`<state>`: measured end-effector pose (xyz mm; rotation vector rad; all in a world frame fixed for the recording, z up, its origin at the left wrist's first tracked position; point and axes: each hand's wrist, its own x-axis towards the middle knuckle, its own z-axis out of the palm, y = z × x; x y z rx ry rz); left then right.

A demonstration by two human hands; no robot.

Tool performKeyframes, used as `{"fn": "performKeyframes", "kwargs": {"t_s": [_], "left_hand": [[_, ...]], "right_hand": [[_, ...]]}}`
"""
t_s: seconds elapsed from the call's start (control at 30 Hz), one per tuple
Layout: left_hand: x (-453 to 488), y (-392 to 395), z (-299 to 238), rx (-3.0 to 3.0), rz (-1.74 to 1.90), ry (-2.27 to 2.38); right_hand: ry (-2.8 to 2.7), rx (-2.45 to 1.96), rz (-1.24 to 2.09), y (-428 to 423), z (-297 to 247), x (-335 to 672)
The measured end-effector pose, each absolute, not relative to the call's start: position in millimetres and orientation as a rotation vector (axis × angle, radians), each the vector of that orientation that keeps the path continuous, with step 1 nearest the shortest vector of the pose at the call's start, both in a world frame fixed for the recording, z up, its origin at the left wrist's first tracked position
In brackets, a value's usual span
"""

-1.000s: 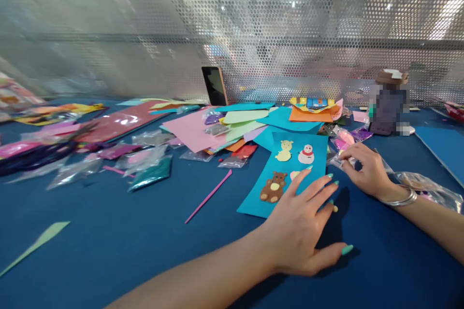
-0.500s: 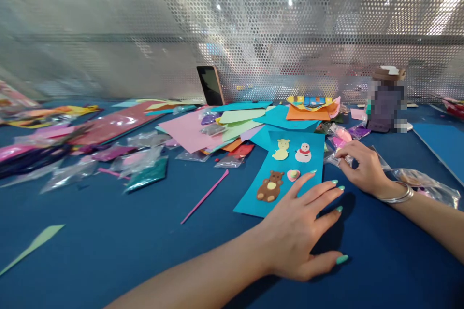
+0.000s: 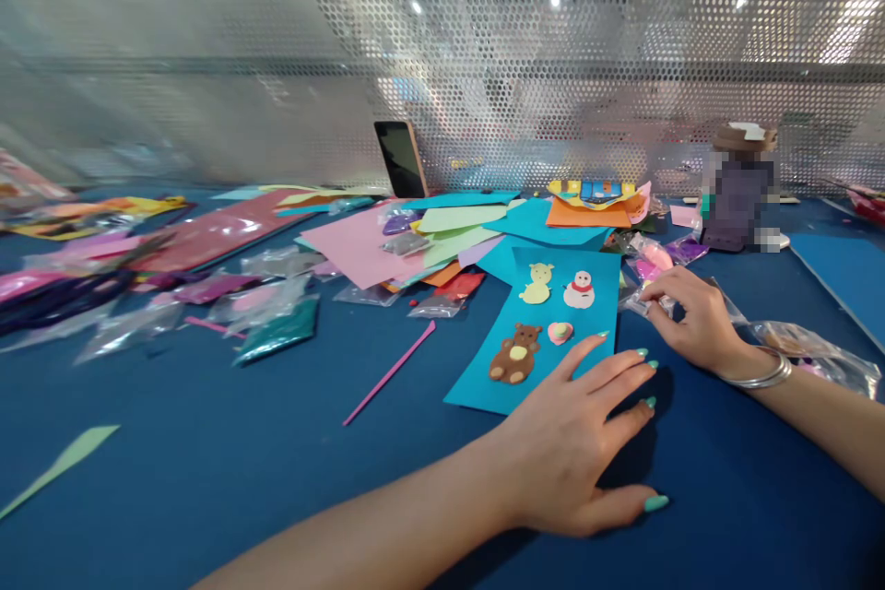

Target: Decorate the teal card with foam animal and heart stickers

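Note:
My left hand is spread out, palm down, over the lower right corner of a blue paper card. On the card are a brown clay bear, a pale yellow animal figure, a pinkish-white snowman with a red scarf, and a small pink piece with a yellow-green centre. The left index fingertip comes close to that pink piece. Right of the card, my right hand has thumb and fingers pinched at a clear plastic bag with pink material inside. Its fingertips partly hide the bag.
A pink modelling stick lies left of the card. Coloured paper sheets and clay bags spread behind it. A phone leans against the perforated metal screen. A brown-lidded cup stands at the back right.
Both hands stay almost in place; my left hand has shifted very slightly. The card and its figures have not visibly moved.

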<state>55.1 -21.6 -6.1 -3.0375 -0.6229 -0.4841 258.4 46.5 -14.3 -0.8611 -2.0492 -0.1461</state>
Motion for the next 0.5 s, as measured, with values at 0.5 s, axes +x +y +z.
{"fn": "performKeyframes", "kwargs": {"t_s": [0.5], "left_hand": [[53.5,-21.4,0.8,-3.005,-0.356,-0.535]], "right_hand": [[-2.059,-0.860,-0.139,47.6,-14.7,259.0]]}}
